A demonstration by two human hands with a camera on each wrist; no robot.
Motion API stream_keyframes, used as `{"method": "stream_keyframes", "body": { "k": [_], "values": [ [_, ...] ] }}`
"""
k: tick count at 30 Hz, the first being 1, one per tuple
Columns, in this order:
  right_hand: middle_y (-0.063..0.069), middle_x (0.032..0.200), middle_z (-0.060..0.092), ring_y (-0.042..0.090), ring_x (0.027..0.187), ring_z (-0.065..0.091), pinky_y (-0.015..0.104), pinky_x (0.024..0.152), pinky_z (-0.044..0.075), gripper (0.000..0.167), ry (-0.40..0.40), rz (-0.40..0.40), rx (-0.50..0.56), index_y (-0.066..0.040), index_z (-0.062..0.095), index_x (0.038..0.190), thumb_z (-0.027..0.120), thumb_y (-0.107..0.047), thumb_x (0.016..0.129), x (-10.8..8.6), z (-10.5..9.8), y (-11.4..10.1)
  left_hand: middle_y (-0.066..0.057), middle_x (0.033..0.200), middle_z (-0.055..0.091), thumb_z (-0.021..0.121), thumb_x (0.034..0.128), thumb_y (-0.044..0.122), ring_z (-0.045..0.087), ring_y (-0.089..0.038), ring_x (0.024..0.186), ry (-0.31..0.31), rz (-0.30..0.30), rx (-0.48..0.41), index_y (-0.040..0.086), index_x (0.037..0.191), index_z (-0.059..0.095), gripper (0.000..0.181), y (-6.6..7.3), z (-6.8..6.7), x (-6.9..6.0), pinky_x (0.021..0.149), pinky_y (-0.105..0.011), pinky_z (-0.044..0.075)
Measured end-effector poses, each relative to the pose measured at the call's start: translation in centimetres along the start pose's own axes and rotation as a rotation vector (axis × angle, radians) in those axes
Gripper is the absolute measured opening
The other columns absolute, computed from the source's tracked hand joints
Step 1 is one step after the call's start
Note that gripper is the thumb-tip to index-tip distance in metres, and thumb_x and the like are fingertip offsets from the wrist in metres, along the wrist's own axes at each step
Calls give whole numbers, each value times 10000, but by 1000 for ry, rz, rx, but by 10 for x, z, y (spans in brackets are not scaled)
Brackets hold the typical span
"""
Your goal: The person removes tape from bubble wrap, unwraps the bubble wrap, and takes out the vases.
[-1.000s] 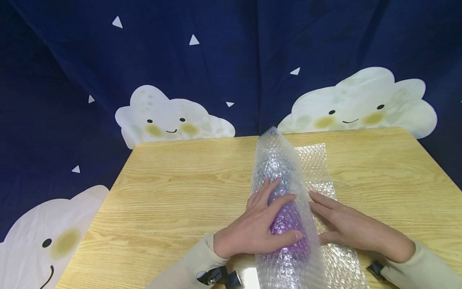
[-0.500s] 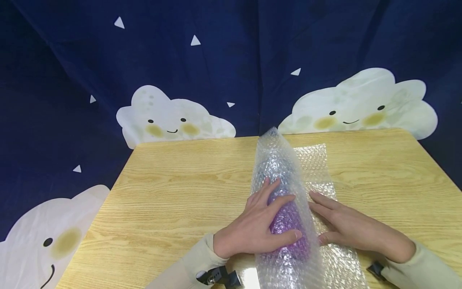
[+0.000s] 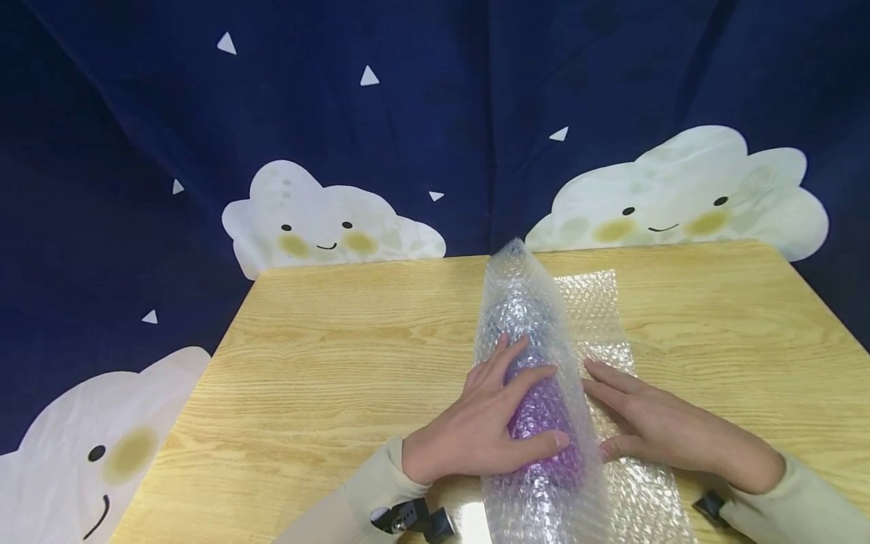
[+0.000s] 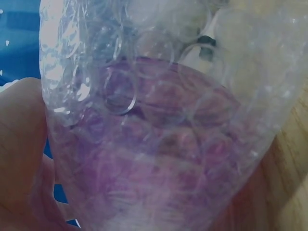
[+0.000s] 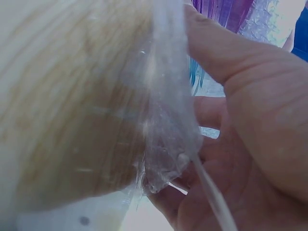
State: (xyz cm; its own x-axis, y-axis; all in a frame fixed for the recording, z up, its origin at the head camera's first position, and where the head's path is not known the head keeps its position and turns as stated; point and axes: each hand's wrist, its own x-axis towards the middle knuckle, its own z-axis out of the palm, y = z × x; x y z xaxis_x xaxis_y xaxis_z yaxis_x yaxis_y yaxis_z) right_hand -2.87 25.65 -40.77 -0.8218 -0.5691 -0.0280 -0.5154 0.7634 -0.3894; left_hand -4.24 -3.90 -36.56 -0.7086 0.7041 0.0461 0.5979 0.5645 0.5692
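A purple-to-blue, vase-like vessel (image 3: 544, 412) lies lengthwise under bubble wrap (image 3: 518, 276) at the right of the table's middle. In the left wrist view its purple rim (image 4: 159, 65) shows blurred through the bubbles. My left hand (image 3: 482, 427) rests on top of the wrapped vessel, fingers spread and thumb out to the right. My right hand (image 3: 659, 423) lies along the wrap's right side with fairly straight fingers. In the right wrist view, a loose fold of wrap (image 5: 168, 120) hangs before its palm, and ribbed purple (image 5: 226, 12) shows beyond the thumb.
A flat stretch of bubble wrap (image 3: 590, 298) extends right of the vessel, partly under my right hand. The wood-grain table (image 3: 340, 355) reaches back to a dark blue curtain (image 3: 408, 128) printed with smiling clouds. Black wrist cameras sit by both sleeves.
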Motion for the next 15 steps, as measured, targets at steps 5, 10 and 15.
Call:
{"method": "stream_keyframes", "body": {
  "k": [5,10,15],
  "values": [
    [277,1647,338,498,1431,464,591,1092,461,1013,2,-9,2,-26,448,1550,597,-731,838,0,-1,-1,-26,1772,27,587,954,631,-36,-331,1646,2,1,-13,326,1590,363,741,-1,1,-1,1276,-678,185],
    [274,1651,333,492,1443,453,583,1103,455,1006,6,-9,0,-34,443,1555,592,-728,844,2,-2,-3,-26,1772,30,592,953,622,-30,-324,1648,8,6,-10,319,1587,369,738,-2,0,1,1279,-675,179],
    [279,1650,330,498,1442,449,590,1099,460,1015,-2,-1,3,-18,450,1546,608,-723,834,0,-3,-3,-28,1772,23,582,956,631,-31,-328,1647,4,14,-15,320,1593,360,744,-2,1,1,1280,-674,174]
  ]
}}
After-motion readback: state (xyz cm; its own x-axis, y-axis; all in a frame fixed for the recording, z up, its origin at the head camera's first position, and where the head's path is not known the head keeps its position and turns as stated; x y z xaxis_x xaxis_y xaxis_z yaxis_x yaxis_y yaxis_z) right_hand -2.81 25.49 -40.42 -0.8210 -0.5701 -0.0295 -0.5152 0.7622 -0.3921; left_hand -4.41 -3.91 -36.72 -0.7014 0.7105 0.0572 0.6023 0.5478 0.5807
